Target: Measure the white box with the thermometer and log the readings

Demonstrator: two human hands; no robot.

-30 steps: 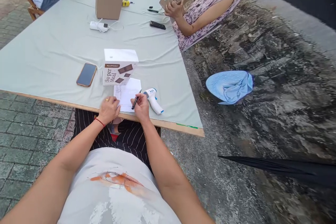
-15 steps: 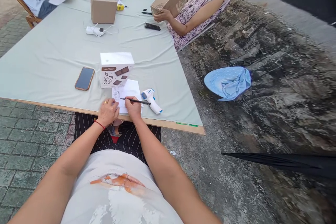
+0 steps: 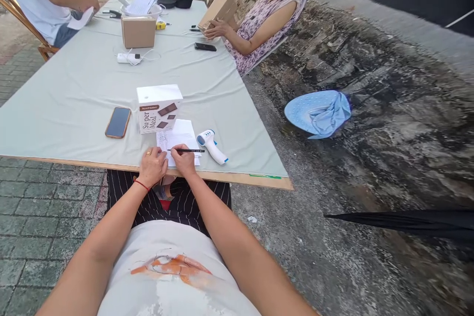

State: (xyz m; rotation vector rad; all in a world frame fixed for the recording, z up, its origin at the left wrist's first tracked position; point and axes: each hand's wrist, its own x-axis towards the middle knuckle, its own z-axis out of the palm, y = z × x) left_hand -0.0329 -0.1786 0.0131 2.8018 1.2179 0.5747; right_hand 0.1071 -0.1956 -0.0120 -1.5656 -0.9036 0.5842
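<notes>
My right hand is closed around a slim black pen, its tip on the left part of a white sheet of paper at the table's near edge. My left hand, with a ring and a red wrist cord, has its fingers bent on the paper's lower left edge, holding it down. Just behind the paper stands a white "Super Meal" box. To the right lies a white and blue infrared thermometer. A phone in an orange-brown case rests to the left.
On the cloth-covered table are a cardboard box, a white device with a cord and a black phone. A person at the right holds another carton; others sit farther back. A blue hat lies on the right.
The view has tilted up slightly, showing more of the far person. The pen in my right hand lies flatter and its tip sits lower on the paper. My left hand stays at the paper's edge.
</notes>
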